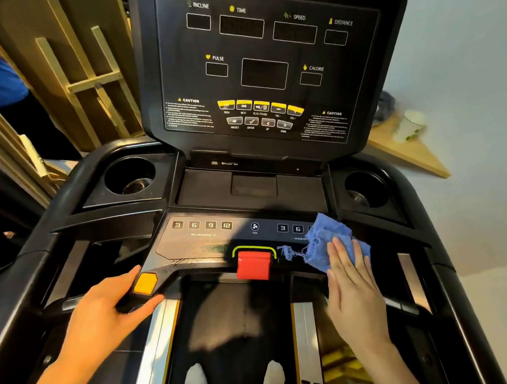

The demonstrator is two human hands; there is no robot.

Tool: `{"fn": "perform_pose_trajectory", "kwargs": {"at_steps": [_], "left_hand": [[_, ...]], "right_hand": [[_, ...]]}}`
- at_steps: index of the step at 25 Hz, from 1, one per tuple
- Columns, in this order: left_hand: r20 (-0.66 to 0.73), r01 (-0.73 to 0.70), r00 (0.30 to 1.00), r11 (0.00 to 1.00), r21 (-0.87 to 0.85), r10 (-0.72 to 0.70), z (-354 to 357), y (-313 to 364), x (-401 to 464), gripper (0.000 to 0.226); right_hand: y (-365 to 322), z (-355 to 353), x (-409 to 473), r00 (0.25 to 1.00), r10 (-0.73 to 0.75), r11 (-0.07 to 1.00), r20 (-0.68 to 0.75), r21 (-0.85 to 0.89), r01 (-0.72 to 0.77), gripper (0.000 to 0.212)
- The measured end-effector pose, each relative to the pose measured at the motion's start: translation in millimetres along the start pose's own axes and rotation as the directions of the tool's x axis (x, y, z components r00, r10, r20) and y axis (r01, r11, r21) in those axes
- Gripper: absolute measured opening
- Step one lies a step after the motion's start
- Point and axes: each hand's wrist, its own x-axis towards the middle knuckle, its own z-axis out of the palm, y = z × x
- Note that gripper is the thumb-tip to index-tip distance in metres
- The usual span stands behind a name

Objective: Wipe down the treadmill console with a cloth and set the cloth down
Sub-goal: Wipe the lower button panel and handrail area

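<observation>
The black treadmill console (264, 75) fills the upper middle, with dark display windows and yellow buttons. Below it runs a lower button panel (214, 236) with number keys and a fan key. A frayed blue cloth (323, 239) lies on the right end of that panel, covering some speed keys. My right hand (350, 282) presses flat on the cloth, fingers together and pointing up. My left hand (114, 310) grips the left handle beside its orange button (145, 283).
A red safety key (253, 265) sits at the panel's middle front. Round cup holders (129, 175) (365, 189) flank a flat tray. Wooden frames (85, 74) lean at the left. A wooden shelf (407, 150) with a white cup stands at the right. My socked feet show on the belt.
</observation>
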Motion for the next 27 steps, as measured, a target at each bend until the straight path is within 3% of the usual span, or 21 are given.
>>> {"fn": "perform_pose_trajectory", "kwargs": {"at_steps": [13, 19, 22, 27], "left_hand": [[-0.011, -0.029, 1.000, 0.999, -0.013, 0.029, -2.8, 2.0, 1.4, 0.065], [-0.035, -0.042, 0.998, 0.999, 0.013, 0.042, 1.8, -3.5, 0.1, 0.073], [-0.059, -0.055, 0.997, 0.998, 0.002, 0.055, 2.3, -5.4, 0.5, 0.075], [-0.067, -0.066, 0.996, 0.998, -0.020, 0.065, 2.4, -7.7, -0.4, 0.075]], "right_hand": [[-50.2, 20.3, 40.1, 0.991, 0.080, 0.994, -0.104, 0.085, -0.071, 0.054], [-110.0, 34.0, 56.4, 0.997, -0.066, 0.993, -0.037, 0.094, 0.069, 0.064], [-146.4, 40.2, 57.3, 0.984, -0.174, 0.980, -0.023, 0.096, 0.175, 0.052], [-188.8, 47.4, 52.7, 0.955, -0.296, 0.946, -0.018, 0.133, 0.296, 0.056]]}}
